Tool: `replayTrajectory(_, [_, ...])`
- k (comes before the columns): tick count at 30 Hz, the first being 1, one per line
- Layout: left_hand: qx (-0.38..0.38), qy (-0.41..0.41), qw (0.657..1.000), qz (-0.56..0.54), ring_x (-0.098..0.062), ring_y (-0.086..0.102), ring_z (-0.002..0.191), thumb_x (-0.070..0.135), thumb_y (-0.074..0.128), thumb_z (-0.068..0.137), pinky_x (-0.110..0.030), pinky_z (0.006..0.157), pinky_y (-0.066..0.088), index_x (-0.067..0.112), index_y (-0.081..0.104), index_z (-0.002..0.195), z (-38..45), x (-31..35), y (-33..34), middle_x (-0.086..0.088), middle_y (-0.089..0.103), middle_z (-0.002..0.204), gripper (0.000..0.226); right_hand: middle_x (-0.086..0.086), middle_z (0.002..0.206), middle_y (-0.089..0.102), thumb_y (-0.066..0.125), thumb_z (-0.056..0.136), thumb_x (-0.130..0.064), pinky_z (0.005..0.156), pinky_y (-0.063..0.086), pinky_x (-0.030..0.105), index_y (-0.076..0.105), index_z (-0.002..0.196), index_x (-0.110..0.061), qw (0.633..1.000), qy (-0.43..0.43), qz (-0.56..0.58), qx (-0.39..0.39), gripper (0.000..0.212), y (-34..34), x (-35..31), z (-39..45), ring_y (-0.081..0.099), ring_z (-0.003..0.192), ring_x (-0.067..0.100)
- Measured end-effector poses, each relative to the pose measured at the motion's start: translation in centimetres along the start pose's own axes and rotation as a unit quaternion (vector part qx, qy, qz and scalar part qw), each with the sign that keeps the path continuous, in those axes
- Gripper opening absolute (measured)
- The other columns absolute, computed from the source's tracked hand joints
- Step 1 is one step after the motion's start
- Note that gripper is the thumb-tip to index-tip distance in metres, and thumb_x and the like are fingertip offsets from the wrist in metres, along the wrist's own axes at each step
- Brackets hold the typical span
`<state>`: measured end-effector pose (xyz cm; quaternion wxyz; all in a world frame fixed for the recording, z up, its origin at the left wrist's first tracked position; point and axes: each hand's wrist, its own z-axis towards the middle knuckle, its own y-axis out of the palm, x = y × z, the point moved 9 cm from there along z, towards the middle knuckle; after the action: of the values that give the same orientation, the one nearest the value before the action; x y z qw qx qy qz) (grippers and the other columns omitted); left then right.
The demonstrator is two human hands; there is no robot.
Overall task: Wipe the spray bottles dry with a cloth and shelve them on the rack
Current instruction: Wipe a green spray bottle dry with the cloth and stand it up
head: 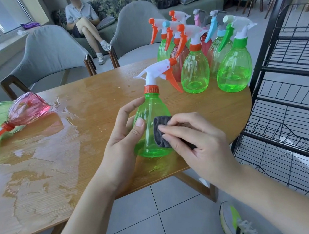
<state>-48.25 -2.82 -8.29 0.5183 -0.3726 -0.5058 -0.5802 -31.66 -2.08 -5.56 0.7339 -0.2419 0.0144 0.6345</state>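
Round-cornered wooden table (82, 110) is your landmark, its left half wet with pooled water. Black wire rack (290, 88) stands just off the table's right edge, shelves bare where visible. Two grey upholstered chairs (45, 58) sit behind the table's far side; a seated person (82, 18) is on a sofa well beyond them. At the table's far right corner you have a cluster of upright translucent plastic spray bottles (208, 52), green and red bodies, with orange, blue, pink and green triggers. At the table's left edge a pink translucent spray bottle (26, 109) lies on its side in the water, next to a green one partly out of frame. Over the table's near edge, your left hand (121, 138) grips the green translucent spray bottle with orange collar and white head (150, 113), upright, fingers wrapped around its body. Your right hand (197, 140) pinches a small folded dark grey cloth (161, 131), pressing it against that bottle's right side.
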Motion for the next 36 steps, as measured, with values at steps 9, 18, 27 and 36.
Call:
replayTrajectory(9, [0.036, -0.012, 0.999, -0.016, -0.030, 0.068, 0.094, 0.027, 0.055, 0.100, -0.034, 0.073, 0.057, 0.034, 0.058, 0.142, -0.2, -0.2, -0.6, -0.016, 0.069, 0.113, 0.042, 0.016, 0.102, 0.070, 0.077, 0.094, -0.002, 0.085, 0.055, 0.035, 0.079, 0.114, -0.001, 0.991, -0.105, -0.009, -0.082, 0.021, 1.0, -1.6, -1.2, 0.066, 0.094, 0.030])
replayTrajectory(18, [-0.025, -0.037, 0.997, -0.055, -0.026, 0.072, 0.109, 0.024, 0.060, 0.096, -0.037, 0.089, 0.060, 0.027, 0.065, 0.140, -0.5, -0.1, -0.3, -0.012, 0.072, 0.127, 0.044, 0.008, 0.115, 0.069, 0.068, 0.100, -0.007, 0.089, 0.050, 0.018, 0.076, 0.121, -0.005, 0.997, 0.069, 0.031, 0.030, 0.023, -0.6, 2.0, 0.0, 0.066, 0.099, 0.010])
replayTrajectory(27, [-0.040, -0.055, 0.997, -0.027, -0.032, 0.070, 0.112, 0.039, 0.075, 0.092, -0.040, 0.088, 0.058, 0.033, 0.060, 0.143, -0.4, -0.4, 0.3, -0.016, 0.068, 0.133, 0.054, -0.004, 0.124, 0.068, 0.063, 0.103, -0.016, 0.102, 0.051, 0.029, 0.075, 0.125, -0.012, 0.969, 0.208, 0.132, 0.024, 0.026, 0.4, 4.8, 0.5, 0.065, 0.120, 0.017])
replayTrajectory(36, [0.056, 0.002, 0.994, -0.094, -0.028, 0.070, 0.115, 0.025, 0.058, 0.102, -0.038, 0.087, 0.061, 0.033, 0.055, 0.149, 0.7, 2.0, 1.3, -0.010, 0.072, 0.132, 0.048, 0.008, 0.120, 0.067, 0.072, 0.095, -0.011, 0.093, 0.053, 0.023, 0.074, 0.122, -0.004, 0.989, 0.098, 0.106, 0.018, 0.028, -0.8, 1.5, 0.9, 0.067, 0.108, 0.015])
